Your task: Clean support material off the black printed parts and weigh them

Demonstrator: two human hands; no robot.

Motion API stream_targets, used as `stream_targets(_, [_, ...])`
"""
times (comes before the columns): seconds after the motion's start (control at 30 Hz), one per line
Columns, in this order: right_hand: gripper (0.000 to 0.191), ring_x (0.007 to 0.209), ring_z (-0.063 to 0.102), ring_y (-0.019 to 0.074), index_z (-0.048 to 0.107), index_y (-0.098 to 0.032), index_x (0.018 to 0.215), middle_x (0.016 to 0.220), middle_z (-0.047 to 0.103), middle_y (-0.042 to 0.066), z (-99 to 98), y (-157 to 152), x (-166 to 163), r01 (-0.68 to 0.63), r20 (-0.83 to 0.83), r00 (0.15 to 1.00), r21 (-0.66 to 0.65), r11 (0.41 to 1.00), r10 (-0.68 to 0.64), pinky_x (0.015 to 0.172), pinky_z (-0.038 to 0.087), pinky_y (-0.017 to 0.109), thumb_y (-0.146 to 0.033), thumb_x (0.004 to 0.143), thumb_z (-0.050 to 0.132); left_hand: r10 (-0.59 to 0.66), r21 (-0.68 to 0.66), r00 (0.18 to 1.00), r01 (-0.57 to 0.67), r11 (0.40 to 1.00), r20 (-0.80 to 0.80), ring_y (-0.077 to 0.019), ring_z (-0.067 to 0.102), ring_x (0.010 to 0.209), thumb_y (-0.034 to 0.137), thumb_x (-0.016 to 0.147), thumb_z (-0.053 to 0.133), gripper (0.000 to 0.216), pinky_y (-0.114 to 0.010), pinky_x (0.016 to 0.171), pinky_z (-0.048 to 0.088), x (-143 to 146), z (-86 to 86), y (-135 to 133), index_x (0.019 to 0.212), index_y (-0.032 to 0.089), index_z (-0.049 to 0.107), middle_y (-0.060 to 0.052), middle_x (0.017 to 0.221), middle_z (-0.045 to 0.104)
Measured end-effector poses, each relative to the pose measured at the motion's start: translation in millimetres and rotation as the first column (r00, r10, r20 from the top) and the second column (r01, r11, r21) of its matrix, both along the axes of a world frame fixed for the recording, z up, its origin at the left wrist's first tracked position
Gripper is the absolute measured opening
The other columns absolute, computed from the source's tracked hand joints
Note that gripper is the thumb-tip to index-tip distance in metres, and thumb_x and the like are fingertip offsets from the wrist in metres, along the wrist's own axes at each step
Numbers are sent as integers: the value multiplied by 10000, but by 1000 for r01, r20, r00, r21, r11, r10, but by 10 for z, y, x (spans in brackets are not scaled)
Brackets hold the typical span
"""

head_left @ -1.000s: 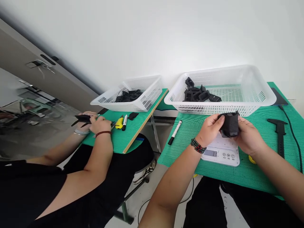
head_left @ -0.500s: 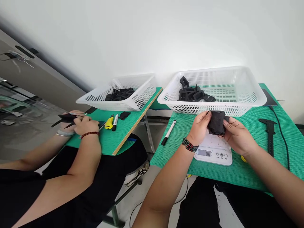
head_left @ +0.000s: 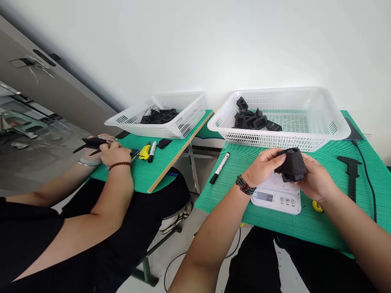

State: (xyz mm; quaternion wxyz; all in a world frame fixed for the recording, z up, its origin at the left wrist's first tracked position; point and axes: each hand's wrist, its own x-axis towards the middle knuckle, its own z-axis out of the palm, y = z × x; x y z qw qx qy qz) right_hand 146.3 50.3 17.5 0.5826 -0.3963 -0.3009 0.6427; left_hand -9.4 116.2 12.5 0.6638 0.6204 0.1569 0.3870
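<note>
The black part was off the surface, held up between both hands just above the white scale. On my feed the left hand had its grip clenched on the part's left end, thumb on top and fingers curled beneath. The right hand had its grip closed round the right end and the underside. The part was tilted, with a broad dark face turned up toward the camera. Its exact shape was hard to read from there, perhaps a blocky moulded piece.

A beaded bracelet sat on the left wrist. The scale lay on the green surface with its display and round buttons facing the person. A small yellow thing showed just beside the scale's right corner, partly hidden by the right wrist.

Behind the hands stood a white basket, with a cluster of black pieces in its left end. A black marker lay left of the scale, near the surface's left edge. Well to the right lay a black caliper, with a black cable running alongside it.

On the neighbouring surface to the left, a co-worker's hands held a dark piece. Near them lay a yellow cutter, and behind it stood a second basket.
</note>
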Motion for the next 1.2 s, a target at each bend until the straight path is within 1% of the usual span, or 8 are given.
stream_targets(0.13, [316, 455, 451, 102, 673, -209, 745, 572, 547, -27, 23, -8, -1, -29, -22, 999, 19, 999, 29, 380, 402, 220, -464, 716, 857, -45, -15, 999, 45, 999, 19, -120, 524, 678, 566, 845, 722, 407, -277, 643, 422, -11, 15, -14, 841, 166, 648, -1, 737, 572])
stream_targets(0.27, [389, 586, 639, 189, 712, -214, 819, 678, 690, 32, 40, -18, -10, -86, -36, 996, 10, 996, 86, 536, 559, 316, -584, 745, 807, -132, -63, 991, 131, 989, -17, -82, 457, 495, 581, 856, 704, 426, -259, 493, 367, -10, 14, -43, 810, 167, 613, 37, 611, 498])
stream_targets(0.33, [448, 653, 697, 238, 725, -214, 875, 719, 730, 60, 35, -22, -20, -122, -19, 992, -7, 993, 122, 609, 594, 375, -652, 783, 741, -157, -78, 987, 155, 985, -19, -70, 421, 449, 592, 859, 697, 436, -254, 456, 338, -5, 13, -52, 826, 165, 614, 54, 576, 462])
stream_targets(0.53, [452, 777, 743, 266, 726, -217, 930, 800, 769, 70, 25, -23, -30, -102, 4, 995, -2, 995, 102, 735, 623, 418, -654, 818, 709, -50, -78, 998, 46, 996, -47, -67, 461, 454, 652, 825, 697, 505, -237, 442, 354, 10, 12, -39, 802, 155, 610, 48, 585, 502])
stream_targets(0.77, [348, 849, 737, 308, 713, -238, 869, 812, 756, 76, 63, -4, 42, -100, 31, 995, 40, 994, 98, 702, 624, 444, -570, 782, 768, -96, -103, 995, 91, 990, -37, -72, 497, 442, 655, 821, 700, 517, -243, 442, 357, 65, 2, -53, 855, 144, 623, 45, 612, 527])
stream_targets(0.9, [294, 847, 731, 299, 717, -238, 889, 835, 754, 76, 77, -20, 17, -95, 39, 995, 61, 994, 93, 711, 619, 440, -503, 780, 781, -31, -143, 999, 27, 989, -28, -79, 493, 469, 677, 782, 723, 536, -247, 442, 378, 67, -10, -42, 857, 151, 646, 31, 636, 550])
stream_targets(1.03, [340, 869, 722, 284, 733, -247, 936, 890, 764, 67, 78, -44, 1, -100, -4, 995, 85, 991, 101, 747, 611, 432, -503, 731, 825, 46, -175, 999, -46, 983, -4, -84, 473, 486, 683, 778, 720, 553, -253, 439, 371, 60, -40, -20, 942, 155, 698, 20, 654, 555])
stream_targets(1.2, [355, 843, 708, 253, 746, -261, 968, 919, 763, 45, 20, -45, 7, -84, -26, 996, 66, 994, 86, 762, 601, 404, -491, 716, 843, 41, -159, 999, -42, 986, -5, -82, 452, 489, 685, 791, 705, 539, -260, 447, 347, 50, -30, -6, 918, 161, 689, 15, 661, 547])
